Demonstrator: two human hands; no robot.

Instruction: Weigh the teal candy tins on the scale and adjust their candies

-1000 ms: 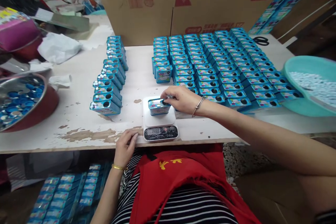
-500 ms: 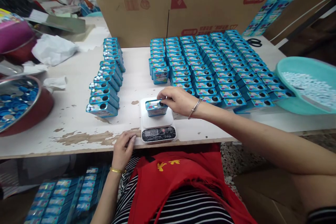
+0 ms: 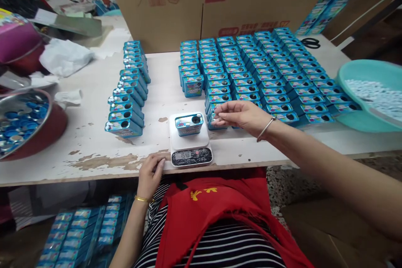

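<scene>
Nearest the camera, a red apron over a striped shirt, and low at the left, under the table, a stack of blue tins. The left hand lies flat on the near edge of the table, fingers loosely spread, holding nothing, just left of the scale; a gold bangle sits at that wrist. The scale stands at the table's near edge, its display lit, digits too small to read surely. One blue tin stands on the white platform of the scale, its round top hole open, untouched by either hand. The right hand hovers just right of the scale, clear of that tin, fingertips pinched together over the nearest tin of the big block; whether something small sits in the pinch cannot be told. A thin bracelet circles the right wrist. Left of the scale runs a single row of tins receding from near to far. Right of it, a broad block of tins in many rows. At the far left edge, a metal bowl holding blue caps. At the right edge, a teal basin with small white pieces. Farther back, scissors, crumpled white paper, and a large cardboard box standing behind the tins.
</scene>
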